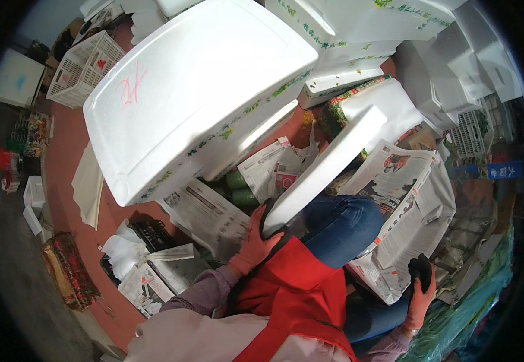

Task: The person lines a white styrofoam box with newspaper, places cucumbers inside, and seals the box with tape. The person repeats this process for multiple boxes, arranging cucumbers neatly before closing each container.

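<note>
My left hand (252,246), in a pink glove with a black palm, grips the near end of a white foam lid (328,172). The lid is tilted on edge, slanting up and away to the right above my bent knee. My right hand (420,291), gloved alike, is at the lower right beside a newspaper-lined container (388,283). Its black-coated fingers are loosely bent, with nothing visible in them. Left of the lid, dark green rounded things (241,188) show between sheets of newspaper (208,214), partly hidden by a big white foam box (202,90).
More white foam boxes (358,54) are stacked at the back right. A white plastic crate (84,69) stands at the far left on the reddish floor (69,163). Newspaper (394,187) spreads at right, near green plastic sheeting (467,314). A black crate (153,232) holds paper.
</note>
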Demonstrator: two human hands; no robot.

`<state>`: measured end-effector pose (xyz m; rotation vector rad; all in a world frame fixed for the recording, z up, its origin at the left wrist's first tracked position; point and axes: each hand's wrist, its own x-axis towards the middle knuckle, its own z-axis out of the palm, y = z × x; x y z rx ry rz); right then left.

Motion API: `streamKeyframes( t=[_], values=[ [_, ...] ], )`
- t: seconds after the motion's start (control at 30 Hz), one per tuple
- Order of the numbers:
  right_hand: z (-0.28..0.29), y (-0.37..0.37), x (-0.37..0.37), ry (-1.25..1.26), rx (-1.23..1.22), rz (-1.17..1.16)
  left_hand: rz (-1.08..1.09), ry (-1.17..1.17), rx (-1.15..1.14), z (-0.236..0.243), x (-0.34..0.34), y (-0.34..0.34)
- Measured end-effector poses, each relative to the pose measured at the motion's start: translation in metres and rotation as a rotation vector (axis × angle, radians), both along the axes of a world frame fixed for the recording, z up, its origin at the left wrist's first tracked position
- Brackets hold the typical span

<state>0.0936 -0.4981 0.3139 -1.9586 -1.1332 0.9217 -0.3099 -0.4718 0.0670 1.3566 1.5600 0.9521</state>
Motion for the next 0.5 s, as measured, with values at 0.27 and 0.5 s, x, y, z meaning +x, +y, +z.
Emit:
streamKeyframes(
  t=[0.27, 0.5],
  values=[
    [-0.007, -0.01, 0.01, 0.0, -0.072, -0.043, 0.007, 0.403, -0.922, -0.144, -0.096, -0.071],
    [-0.011, 0.026, -0.015, 0.017, -0.145, 0.013, -0.255, 0.991, -0.368, -0.185, -0.103, 0.023]
  ],
)
